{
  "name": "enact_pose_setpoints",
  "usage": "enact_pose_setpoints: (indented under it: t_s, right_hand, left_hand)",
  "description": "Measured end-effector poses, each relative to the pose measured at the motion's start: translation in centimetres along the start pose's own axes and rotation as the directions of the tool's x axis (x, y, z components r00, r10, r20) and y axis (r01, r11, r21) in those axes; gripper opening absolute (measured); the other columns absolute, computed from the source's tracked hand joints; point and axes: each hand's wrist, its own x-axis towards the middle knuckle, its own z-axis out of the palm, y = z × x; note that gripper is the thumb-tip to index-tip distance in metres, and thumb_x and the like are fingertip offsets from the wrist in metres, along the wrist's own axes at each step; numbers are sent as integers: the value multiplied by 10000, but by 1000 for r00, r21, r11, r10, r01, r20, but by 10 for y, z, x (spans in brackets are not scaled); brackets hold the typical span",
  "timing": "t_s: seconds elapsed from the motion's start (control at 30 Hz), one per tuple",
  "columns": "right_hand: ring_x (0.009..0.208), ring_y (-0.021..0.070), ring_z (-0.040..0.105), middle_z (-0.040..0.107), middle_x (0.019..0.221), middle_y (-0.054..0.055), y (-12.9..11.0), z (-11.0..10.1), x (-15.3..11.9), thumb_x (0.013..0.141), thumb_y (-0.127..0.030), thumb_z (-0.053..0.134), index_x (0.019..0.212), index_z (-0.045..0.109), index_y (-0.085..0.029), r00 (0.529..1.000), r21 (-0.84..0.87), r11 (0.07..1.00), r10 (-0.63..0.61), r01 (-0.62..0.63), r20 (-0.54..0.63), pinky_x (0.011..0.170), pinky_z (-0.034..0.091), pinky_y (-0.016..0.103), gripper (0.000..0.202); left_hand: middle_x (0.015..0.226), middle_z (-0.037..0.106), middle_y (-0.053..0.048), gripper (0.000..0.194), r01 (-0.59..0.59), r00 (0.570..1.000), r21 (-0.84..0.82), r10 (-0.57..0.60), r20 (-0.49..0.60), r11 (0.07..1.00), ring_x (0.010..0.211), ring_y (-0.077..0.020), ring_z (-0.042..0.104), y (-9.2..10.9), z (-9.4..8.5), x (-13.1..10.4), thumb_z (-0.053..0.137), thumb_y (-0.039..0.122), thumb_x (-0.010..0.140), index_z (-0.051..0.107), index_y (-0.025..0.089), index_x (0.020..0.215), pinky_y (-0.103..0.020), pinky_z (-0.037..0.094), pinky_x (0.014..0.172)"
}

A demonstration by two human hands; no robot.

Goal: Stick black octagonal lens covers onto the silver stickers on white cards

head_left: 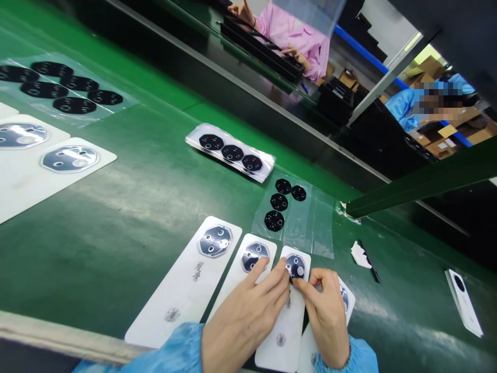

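Observation:
My left hand (248, 308) lies across two white panels with its fingers stretched out. Its fingertips touch the left edge of a shiny dark octagonal plate (298, 263) near the top of one white panel (277, 344). At the lower edge of that plate, my right hand (328, 313) has thumb and forefinger pinched together; whatever is between them is too small to make out. On the left stands another white panel (180, 292) with a similar octagon and printed marks. A further white panel (306, 349) is partly hidden under my right hand.
Behind the panels lies clear film (306, 228) with several black octagonal pieces, beside a wrapped stack (231, 152). More film (83, 116) and white panels (58, 178) are at left. A black pen (370, 264) and a small panel (464, 303) lie right. A person in pink (295, 33) works opposite.

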Motion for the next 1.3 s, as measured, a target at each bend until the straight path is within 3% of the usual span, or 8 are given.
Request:
enact_pose_setpoints:
  t_s: [0.2, 0.4, 0.53, 0.67, 0.73, 0.97, 1.1, 1.3]
  right_hand:
    - [676, 173, 481, 492, 720, 10, 4, -1, 3, 914, -247, 471, 792, 568, -240, 995, 34, 997, 68, -71, 67, 605, 429, 325, 156]
    - [577, 158, 489, 495, 629, -18, 3, 0, 8, 878, -301, 552, 662, 476, -241, 985, 74, 982, 170, -172, 37, 512, 426, 293, 236]
    - [605, 161, 480, 491, 654, -1, 5, -2, 7, 908, -308, 486, 699, 522, -231, 994, 65, 992, 101, -104, 48, 531, 431, 301, 226]
    - [680, 160, 471, 468, 740, 19, 10, -6, 7, 926, -169, 414, 843, 606, -236, 993, 101, 994, -61, 51, 104, 575, 418, 296, 219]
    - [731, 163, 474, 449, 786, 25, 12, -8, 8, 920, -124, 415, 879, 608, -235, 986, 166, 985, -71, 45, 152, 600, 418, 291, 226]
    - [851, 172, 515, 471, 881, 24, 9, -6, 12, 923, -219, 457, 829, 576, -218, 939, 366, 887, 177, -282, 293, 740, 428, 298, 152]
    - [734, 143, 501, 492, 875, 16, 7, -3, 14, 934, -317, 443, 852, 539, -212, 928, 456, 808, 327, -372, 179, 643, 415, 267, 164]
    - [515, 107, 386, 449, 636, -39, 6, -2, 14, 962, -406, 328, 732, 415, -217, 835, 666, 594, 545, -452, 81, 467, 330, 234, 310]
  left_hand:
    - [1160, 610, -68, 273, -102, 995, 24, 102, 19, 994, 1221, -240, 418, -16, -8, 7, 526, 229, 844, 642, 150, 1077, -438, 303, 1013]
    - [1134, 616, -64, 297, -192, 981, 65, 189, 54, 979, 1251, -226, 393, -21, -9, 11, 608, 242, 767, 649, 189, 1057, -436, 338, 1036]
    - [1134, 609, -56, 283, -225, 974, 83, 221, 48, 971, 1253, -216, 395, -24, -10, 14, 584, 266, 773, 650, 207, 1042, -431, 342, 1047]
    - [1120, 608, -53, 283, -253, 967, 88, 248, 58, 964, 1238, -216, 413, -26, -11, 17, 569, 266, 781, 646, 211, 1048, -441, 333, 1061]
    - [1128, 605, -47, 296, -270, 961, 101, 263, 83, 957, 1246, -217, 397, -27, -12, 19, 593, 279, 775, 642, 214, 1059, -449, 335, 1064]
    - [1158, 591, -35, 353, -308, 946, 146, 286, 150, 940, 1257, -216, 381, -25, -14, 19, 623, 311, 755, 623, 237, 1101, -454, 329, 1086]
    - [1170, 577, -32, 380, -319, 941, 165, 291, 172, 933, 1265, -219, 373, -23, -15, 19, 606, 289, 761, 602, 250, 1138, -464, 313, 1092]
    - [1130, 608, -51, 290, -320, 945, 122, 309, 103, 939, 1222, -236, 417, -26, -10, 16, 514, 222, 830, 632, 198, 1094, -491, 331, 1048]
